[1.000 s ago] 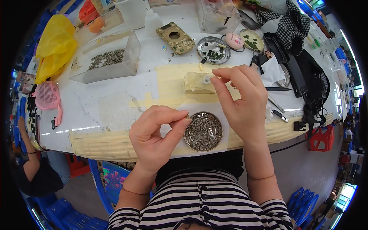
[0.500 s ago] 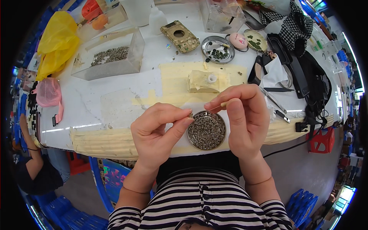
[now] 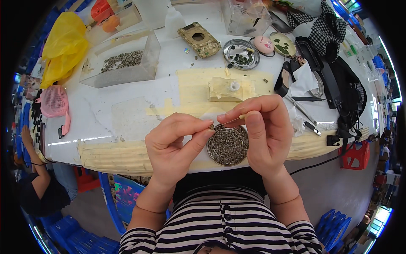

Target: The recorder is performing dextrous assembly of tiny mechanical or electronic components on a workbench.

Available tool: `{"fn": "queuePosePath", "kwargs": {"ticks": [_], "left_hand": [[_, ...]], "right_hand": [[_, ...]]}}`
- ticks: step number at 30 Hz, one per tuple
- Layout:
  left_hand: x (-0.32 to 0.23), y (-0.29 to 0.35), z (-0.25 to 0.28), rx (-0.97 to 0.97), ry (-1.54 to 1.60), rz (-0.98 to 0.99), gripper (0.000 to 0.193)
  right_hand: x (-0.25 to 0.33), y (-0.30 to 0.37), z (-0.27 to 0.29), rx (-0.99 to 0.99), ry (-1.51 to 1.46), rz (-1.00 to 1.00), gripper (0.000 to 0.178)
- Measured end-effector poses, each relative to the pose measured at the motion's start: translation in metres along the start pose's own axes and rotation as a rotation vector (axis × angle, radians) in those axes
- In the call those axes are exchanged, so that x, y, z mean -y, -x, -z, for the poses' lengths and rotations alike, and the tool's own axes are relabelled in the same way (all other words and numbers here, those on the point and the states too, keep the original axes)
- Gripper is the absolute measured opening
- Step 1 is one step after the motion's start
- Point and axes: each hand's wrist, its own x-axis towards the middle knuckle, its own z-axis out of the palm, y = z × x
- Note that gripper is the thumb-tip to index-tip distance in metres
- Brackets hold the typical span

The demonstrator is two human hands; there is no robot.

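Greyish bit (image 3: pixel 211 126) L, thin tool (image 3: pixel 235 120) R, hands (image 3: pixel 172 144) (image 3: pixel 270 137) pinched, v. close

Bright, tabletop (image 3: pixel 93 108) glare, bent edges

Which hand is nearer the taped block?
Right. In the picture, the right hand is just below and right of the taped block; the left hand is farther off, to its lower left.

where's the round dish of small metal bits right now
In the head view, slightly right of centre, the dish lies near the front edge of the table, between the left hand and the right hand, below the taped block.
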Motion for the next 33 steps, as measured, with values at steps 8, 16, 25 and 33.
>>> {"fn": "queuePosePath", "kwargs": {"ticks": [8, 16, 25, 33], "left_hand": [[0.0, 0.0, 0.0, -0.001, 0.009, 0.012, 0.024], [0.0, 0.0, -0.004, -0.022, 0.131, 0.082, 0.022], [0.0, 0.001, -0.012, -0.057, 0.266, 0.18, 0.018], [0.0, 0.001, -0.013, -0.089, 0.417, 0.22, 0.015]], "right_hand": [[0.0, -0.001, -0.003, -0.073, -0.108, -0.04, 0.014], [-0.002, -0.022, 0.023, -0.265, 0.67, 0.33, 0.007], [-0.013, -0.039, 0.028, -0.149, 1.111, 0.535, 0.012], [0.007, -0.009, 0.011, -0.173, 0.261, 0.107, 0.01]]}}
